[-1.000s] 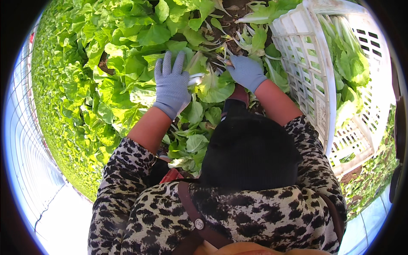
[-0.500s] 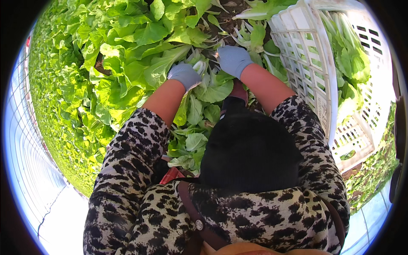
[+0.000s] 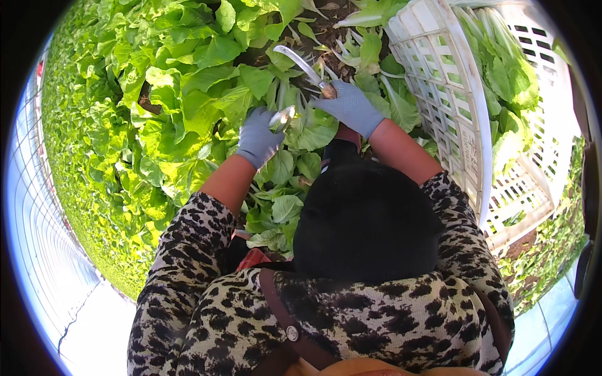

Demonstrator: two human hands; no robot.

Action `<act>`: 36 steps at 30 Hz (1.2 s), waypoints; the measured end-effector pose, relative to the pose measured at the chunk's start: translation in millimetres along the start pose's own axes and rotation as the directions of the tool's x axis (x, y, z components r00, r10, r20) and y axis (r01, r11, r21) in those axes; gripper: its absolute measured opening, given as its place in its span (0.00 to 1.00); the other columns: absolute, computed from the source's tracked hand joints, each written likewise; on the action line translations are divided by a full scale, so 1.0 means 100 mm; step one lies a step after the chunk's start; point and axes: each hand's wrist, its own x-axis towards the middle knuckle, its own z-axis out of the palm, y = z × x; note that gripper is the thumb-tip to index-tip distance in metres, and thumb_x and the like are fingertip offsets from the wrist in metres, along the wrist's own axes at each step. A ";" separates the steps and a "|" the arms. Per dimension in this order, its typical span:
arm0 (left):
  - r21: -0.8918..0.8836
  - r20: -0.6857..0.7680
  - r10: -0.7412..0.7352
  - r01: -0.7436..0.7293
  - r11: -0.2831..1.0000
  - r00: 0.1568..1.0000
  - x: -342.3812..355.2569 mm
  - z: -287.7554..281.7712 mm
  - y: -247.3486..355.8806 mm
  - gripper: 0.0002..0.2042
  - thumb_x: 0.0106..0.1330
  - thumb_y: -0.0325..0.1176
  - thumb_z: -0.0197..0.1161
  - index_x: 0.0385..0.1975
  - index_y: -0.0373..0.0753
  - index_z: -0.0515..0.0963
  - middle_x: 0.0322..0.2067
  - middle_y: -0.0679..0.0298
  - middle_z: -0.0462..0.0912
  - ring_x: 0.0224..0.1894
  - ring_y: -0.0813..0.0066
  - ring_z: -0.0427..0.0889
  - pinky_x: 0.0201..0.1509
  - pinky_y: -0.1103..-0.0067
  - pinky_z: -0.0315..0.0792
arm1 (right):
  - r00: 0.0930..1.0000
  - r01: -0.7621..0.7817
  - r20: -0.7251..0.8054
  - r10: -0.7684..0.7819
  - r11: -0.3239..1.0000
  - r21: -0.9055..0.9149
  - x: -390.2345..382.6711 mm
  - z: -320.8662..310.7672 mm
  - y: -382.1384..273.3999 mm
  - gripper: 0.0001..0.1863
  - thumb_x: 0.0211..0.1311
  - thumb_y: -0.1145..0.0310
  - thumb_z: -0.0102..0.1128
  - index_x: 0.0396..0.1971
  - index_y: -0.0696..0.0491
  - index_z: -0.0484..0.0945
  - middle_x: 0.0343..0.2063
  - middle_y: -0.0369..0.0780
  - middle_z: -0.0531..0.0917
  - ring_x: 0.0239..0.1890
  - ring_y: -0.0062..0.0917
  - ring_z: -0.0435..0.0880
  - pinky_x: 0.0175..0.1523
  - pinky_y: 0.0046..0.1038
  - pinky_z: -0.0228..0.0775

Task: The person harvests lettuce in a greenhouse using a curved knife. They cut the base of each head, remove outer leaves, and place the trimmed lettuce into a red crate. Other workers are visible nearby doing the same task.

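A grey-blue glove covers my right hand [image 3: 354, 109], whose fingers are wrapped round the wooden handle of a sickle [image 3: 302, 65]. Its curved, pale blade points up and to the left over the plants. My left hand [image 3: 258, 136], gloved alike, is closed on a leafy green [image 3: 283, 118] whose pale stem end sticks out toward the right hand. How far that plant's leaves reach is lost among the other leaves. Standing leafy greens [image 3: 200, 103] crowd close on the left hand's far side, and loose leaves [image 3: 313, 133] lie between the two hands.
A white plastic crate [image 3: 442, 88] stands tilted at the right, with cut leafy greens [image 3: 501, 66] inside. Dense rows of plants fill the left. Bare soil [image 3: 335, 15] with scattered leaves shows at the far middle. My dark-clothed knee [image 3: 367, 219] is below the hands.
The sickle blade has come up into sight as my right hand turned. My left hand has drawn back a little to the left, and the pale stem end now shows in it.
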 end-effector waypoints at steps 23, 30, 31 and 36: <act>-0.724 0.116 0.087 0.024 0.689 0.989 -0.43 -0.70 0.37 0.37 0.51 0.34 0.72 0.63 0.33 0.66 0.50 0.59 0.76 0.48 0.72 0.77 0.60 0.76 0.70 | 0.959 -0.211 0.284 0.016 0.709 0.673 -0.24 -0.03 -0.46 0.19 0.58 0.60 0.69 0.46 0.51 0.77 0.20 0.30 0.76 0.16 0.11 0.68 0.18 0.16 0.54; -0.867 0.207 0.013 0.177 0.466 0.978 -0.43 -0.88 0.85 0.23 0.57 0.35 0.70 0.51 0.34 0.74 0.41 0.62 0.82 0.42 0.75 0.81 0.49 0.77 0.76 | 0.964 0.089 0.157 -0.216 0.814 0.574 -0.48 -0.34 -0.94 0.24 0.62 0.65 0.65 0.57 0.54 0.75 0.35 0.32 0.80 0.37 0.13 0.76 0.45 0.20 0.72; -0.901 0.141 -0.018 0.135 0.412 0.990 -0.47 -0.95 0.91 0.21 0.56 0.35 0.68 0.49 0.34 0.75 0.39 0.61 0.83 0.40 0.74 0.82 0.48 0.77 0.77 | 0.954 0.167 0.116 -0.275 0.813 0.558 -0.48 -0.39 -0.92 0.24 0.63 0.66 0.64 0.59 0.54 0.74 0.35 0.32 0.79 0.36 0.12 0.75 0.44 0.19 0.71; -0.388 -0.094 0.149 -0.174 0.905 0.984 -0.51 -1.65 0.86 0.22 0.58 0.28 0.66 0.53 0.33 0.74 0.43 0.53 0.83 0.45 0.60 0.85 0.49 0.73 0.77 | 0.991 0.110 -0.108 -0.081 0.949 0.295 -0.50 -0.39 -0.61 0.16 0.67 0.61 0.57 0.46 0.58 0.74 0.31 0.39 0.78 0.33 0.25 0.78 0.39 0.27 0.70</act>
